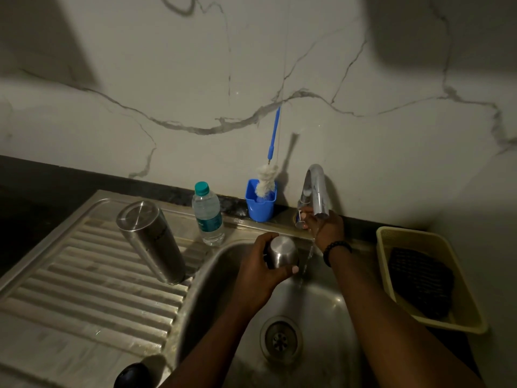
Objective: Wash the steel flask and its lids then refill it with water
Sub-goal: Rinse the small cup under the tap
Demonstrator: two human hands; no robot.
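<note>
The steel flask (151, 242) stands upside down on the ribbed drainboard (84, 289), left of the basin. My left hand (263, 270) grips a steel cup-shaped lid (282, 252) over the sink (321, 317), just left of the water stream. My right hand (324, 228) reaches under the chrome tap (317, 191) and holds its handle (300, 218). A thin stream of water (307, 259) falls from the spout into the basin. A dark round object (133, 375), possibly another lid, lies at the drainboard's front edge.
A plastic water bottle (208, 214) with a teal cap and a blue cup (261, 200) holding a bottle brush (268, 175) stand along the back rim. A yellow basket (436, 278) with a dark cloth sits right of the sink. The drain (281, 338) is open.
</note>
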